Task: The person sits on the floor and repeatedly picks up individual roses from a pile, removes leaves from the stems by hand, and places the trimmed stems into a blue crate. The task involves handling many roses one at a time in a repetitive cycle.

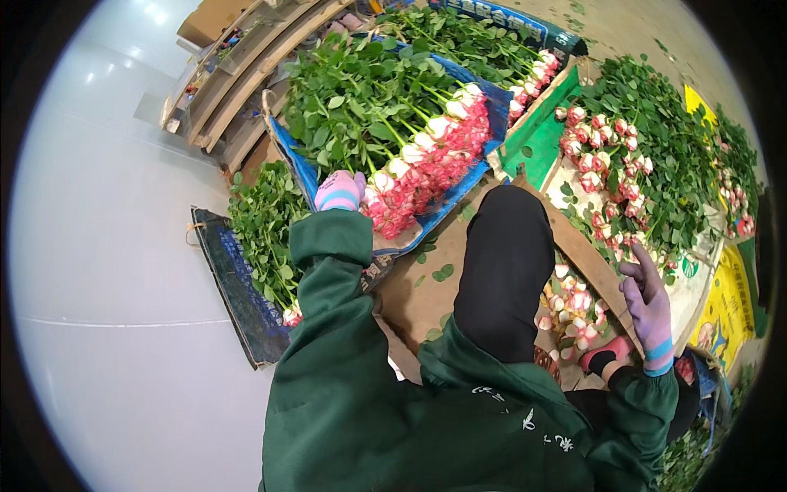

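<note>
My left hand (340, 192), in a pink and lilac knit glove with a blue band, is at the near end of a row of pink-and-white roses (424, 154). Its fingers curl among the green stems, and whether a stem is gripped is hidden. The roses lie side by side on a blue woven sack (470, 178), blooms to the right and leaves (344, 92) to the left. My right hand (650, 307), gloved alike, hangs empty with fingers apart over a wooden board (590, 264). Beyond it, loose roses (605, 154) are heaped on a white woven sack (701, 295).
More bundled roses (532, 80) lie at the back, and others (264, 227) at the left on a dark sack (237, 307). Petals (575, 313) litter the floor near my pink shoe (609, 353). Wooden shelves (246, 67) stand by the white wall (123, 246).
</note>
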The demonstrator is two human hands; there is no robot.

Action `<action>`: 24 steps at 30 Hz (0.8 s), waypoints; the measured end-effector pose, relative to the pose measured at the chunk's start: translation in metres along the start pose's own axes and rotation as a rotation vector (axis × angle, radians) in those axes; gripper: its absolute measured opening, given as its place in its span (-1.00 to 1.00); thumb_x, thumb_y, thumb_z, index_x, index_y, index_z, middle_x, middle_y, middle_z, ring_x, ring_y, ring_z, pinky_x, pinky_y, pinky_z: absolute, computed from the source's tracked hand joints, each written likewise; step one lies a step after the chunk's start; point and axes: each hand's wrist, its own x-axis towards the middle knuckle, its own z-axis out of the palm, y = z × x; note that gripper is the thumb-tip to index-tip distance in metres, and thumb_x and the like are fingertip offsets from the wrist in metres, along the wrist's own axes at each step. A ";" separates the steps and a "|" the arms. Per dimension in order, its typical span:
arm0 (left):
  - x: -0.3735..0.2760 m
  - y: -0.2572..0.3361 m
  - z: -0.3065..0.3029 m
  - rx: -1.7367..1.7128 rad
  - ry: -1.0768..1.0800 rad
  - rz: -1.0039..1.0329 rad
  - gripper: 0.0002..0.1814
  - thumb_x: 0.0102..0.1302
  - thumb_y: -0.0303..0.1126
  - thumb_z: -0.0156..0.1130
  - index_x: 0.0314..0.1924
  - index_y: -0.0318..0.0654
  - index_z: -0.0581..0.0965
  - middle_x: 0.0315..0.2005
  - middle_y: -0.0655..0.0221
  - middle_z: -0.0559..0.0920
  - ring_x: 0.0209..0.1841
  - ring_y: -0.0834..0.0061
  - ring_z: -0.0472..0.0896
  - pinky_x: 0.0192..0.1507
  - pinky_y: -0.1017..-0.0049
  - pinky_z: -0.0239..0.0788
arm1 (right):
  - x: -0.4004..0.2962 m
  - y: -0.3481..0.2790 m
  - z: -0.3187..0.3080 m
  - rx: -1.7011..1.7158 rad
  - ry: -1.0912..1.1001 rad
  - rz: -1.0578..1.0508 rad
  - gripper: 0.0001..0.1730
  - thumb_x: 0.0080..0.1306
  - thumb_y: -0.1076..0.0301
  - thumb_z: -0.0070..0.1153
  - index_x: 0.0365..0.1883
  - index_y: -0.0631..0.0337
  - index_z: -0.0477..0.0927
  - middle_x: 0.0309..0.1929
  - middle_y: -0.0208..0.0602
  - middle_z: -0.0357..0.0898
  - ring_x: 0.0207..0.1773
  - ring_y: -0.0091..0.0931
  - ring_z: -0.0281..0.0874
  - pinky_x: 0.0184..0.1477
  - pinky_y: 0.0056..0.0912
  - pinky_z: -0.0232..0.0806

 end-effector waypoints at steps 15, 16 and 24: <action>-0.189 0.209 -0.043 -0.539 0.421 1.076 -0.52 0.42 -0.20 0.11 0.20 -0.39 0.45 -0.46 0.22 0.63 -0.48 0.54 0.54 -0.36 0.45 0.39 | 0.037 0.209 -0.119 0.209 0.398 0.496 -0.44 0.42 0.23 0.06 0.36 0.15 0.33 -0.14 -0.29 0.64 -0.41 -0.60 0.57 -0.40 -0.58 0.41; -0.227 0.254 -0.039 -0.578 0.228 1.160 -0.54 0.40 -0.20 0.14 0.17 -0.36 0.49 -0.46 0.20 0.64 -0.49 0.47 0.57 -0.37 0.40 0.41 | 0.036 0.233 -0.127 0.230 0.456 0.531 -0.43 0.40 0.21 0.07 0.35 0.14 0.34 -0.17 -0.30 0.64 -0.46 -0.59 0.57 -0.46 -0.54 0.39; -0.306 0.400 0.063 0.070 0.075 1.573 -0.60 0.38 -0.11 0.10 0.04 -0.23 0.55 -0.44 0.05 0.66 -0.36 0.05 0.65 -0.26 0.17 0.48 | 0.084 0.322 -0.143 0.485 0.652 0.621 -0.37 0.36 0.17 0.17 0.35 0.16 0.34 -0.13 -0.20 0.65 -0.50 -0.50 0.61 -0.55 -0.48 0.35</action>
